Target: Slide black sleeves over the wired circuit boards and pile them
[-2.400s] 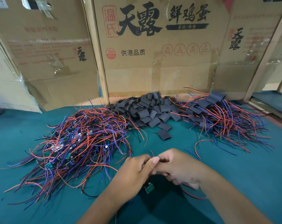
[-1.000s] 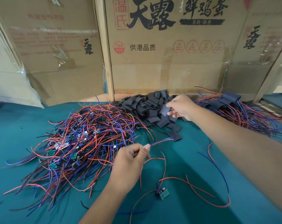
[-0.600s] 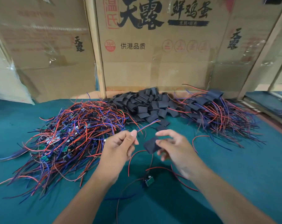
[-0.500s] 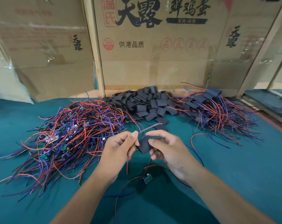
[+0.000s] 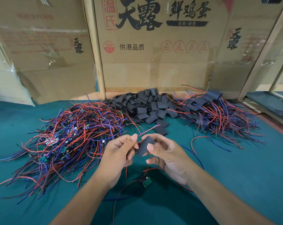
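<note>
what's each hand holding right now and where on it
The left hand pinches the red and blue wire ends near their tips; their circuit board dangles below. The right hand pinches a black sleeve across its middle.

- A desk (image 5: 235,184) covered in teal cloth fills the foreground.
- A large cardboard box (image 5: 155,51) printed with bold black Chinese characters and a red "360 PCS" circle stands upright at the desk's far edge.
- A second cardboard box (image 5: 45,51), patched with clear tape, stands to its left.
- A pale wooden post (image 5: 95,51) rises between the two boxes.
- Another wooden post (image 5: 264,51) leans at right.
</note>
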Available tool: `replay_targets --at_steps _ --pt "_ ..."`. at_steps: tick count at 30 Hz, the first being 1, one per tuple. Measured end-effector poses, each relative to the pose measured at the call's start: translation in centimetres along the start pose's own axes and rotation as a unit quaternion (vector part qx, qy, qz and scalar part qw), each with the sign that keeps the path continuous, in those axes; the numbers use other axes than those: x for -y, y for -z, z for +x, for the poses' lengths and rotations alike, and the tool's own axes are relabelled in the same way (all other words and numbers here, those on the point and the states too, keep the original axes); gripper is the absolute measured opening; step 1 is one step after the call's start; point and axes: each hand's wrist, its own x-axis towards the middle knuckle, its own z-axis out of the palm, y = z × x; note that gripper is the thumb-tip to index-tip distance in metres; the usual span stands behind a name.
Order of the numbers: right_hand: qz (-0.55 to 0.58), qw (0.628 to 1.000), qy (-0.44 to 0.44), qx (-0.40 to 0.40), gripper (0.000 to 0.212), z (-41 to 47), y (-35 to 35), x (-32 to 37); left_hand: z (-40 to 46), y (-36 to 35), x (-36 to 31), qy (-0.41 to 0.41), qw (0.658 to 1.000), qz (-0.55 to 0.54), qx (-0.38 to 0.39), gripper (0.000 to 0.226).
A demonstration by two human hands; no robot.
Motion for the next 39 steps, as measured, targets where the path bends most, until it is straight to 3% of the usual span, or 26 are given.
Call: replay_targets --at_steps 3,9,12,20,31,39 --pt "-0.007 1.000 0.004 -0.006 0.031 0.2 0.4 -0.2 0.0 0.0 0.1 -0.007 1.000 0.005 -0.006 0.034" --pt "0.036 0.987 0.103 -0.120 0.030 0.6 3.7 2.8 0.2 0.3 0.1 -0.013 0.999 0.040 -0.024 0.034" --pt "0.000 0.984 0.150 -0.096 0.027 0.2 5.1 4.0 0.2 0.3 0.2 -0.019 0.998 0.063 -0.023 0.038" --pt "-0.109 0.975 0.174 -0.088 0.032 -0.1 4.5 3.5 0.1 0.4 0.1 -0.025 0.996 0.079 -0.025 0.037" --pt "-0.146 0.960 0.225 -0.075 0.023 -0.1 4.2 3.4 0.1 0.2 0.0 -0.019 0.996 0.087 -0.033 0.037" --pt "-0.174 0.960 0.204 -0.081 0.031 0.2 4.4 3.0 0.2 0.2 0.0 -0.016 0.996 0.088 -0.022 0.039"
